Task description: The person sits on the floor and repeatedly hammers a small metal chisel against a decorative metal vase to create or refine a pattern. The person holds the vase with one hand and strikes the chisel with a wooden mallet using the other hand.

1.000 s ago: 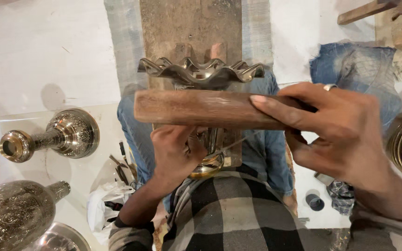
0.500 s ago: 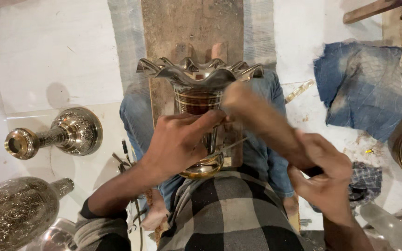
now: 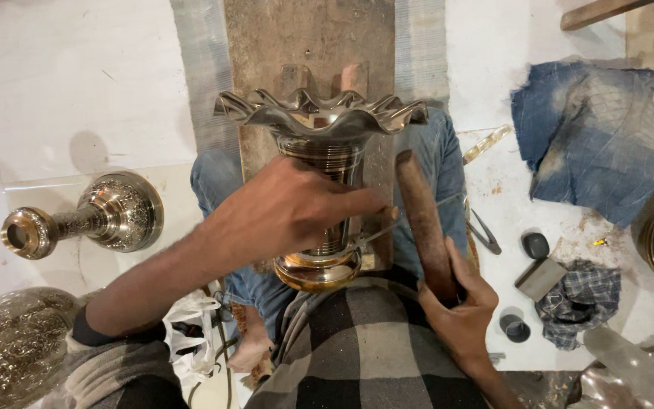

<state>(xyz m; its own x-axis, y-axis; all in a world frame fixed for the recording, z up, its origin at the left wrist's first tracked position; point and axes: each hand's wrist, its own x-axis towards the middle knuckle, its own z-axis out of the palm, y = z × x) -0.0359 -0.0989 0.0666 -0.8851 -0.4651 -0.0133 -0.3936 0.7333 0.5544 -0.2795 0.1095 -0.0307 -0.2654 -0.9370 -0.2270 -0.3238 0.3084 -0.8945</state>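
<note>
Between the knees, against a rough wooden board (image 3: 308, 45), stood the tall polished brass vase with a wavy flared rim (image 3: 319, 115), upright, its rounded base near the person's checked shirt. Left hand (image 3: 285, 212) was wrapped around the vase's ribbed neck, fingers closed across the front, steadying it. Right hand (image 3: 459, 307) was closed on the lower end of a dark brown wooden baton (image 3: 421, 220), which stood just right of the vase, apart from the metal and not striking it.

Judged progress: the vase looked already shaped and shiny; no engraving showed on its visible side, so surface work may be left. I could not tell what the left palm covered.

Left of the vase lay an engraved brass candlestick-shaped piece (image 3: 85, 216) on its side on the pale floor (image 3: 77, 83). Right of the vase: a crumpled blue denim rag (image 3: 592, 136), a small dark oval stone (image 3: 536, 244), a checked cloth scrap (image 3: 577, 303).
</note>
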